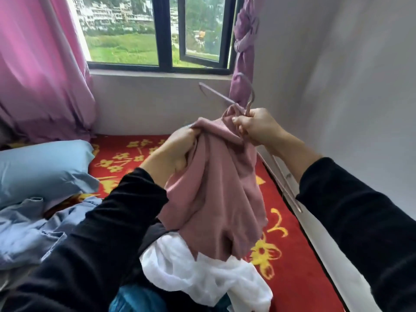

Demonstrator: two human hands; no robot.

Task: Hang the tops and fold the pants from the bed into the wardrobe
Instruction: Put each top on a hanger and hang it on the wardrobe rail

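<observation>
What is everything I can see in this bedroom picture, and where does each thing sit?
Dusty pink knit top: one, held up at centre, being fitted onto the hanger.
Thin pale purple hanger: one, partly inside the top, hook upward.
White fluffy garment: one, on the bed below the top.
Light blue garment: one, crumpled, lower left.
Blue pillow: one, left.
Red bed cover with yellow flowers: one, spread over the bed.
Pink curtains: two, either side of the window.
Black-framed window: one, top centre.
Left hand: gripping the top.
Right hand: gripping the hanger's neck.
Black sleeves: two.
</observation>
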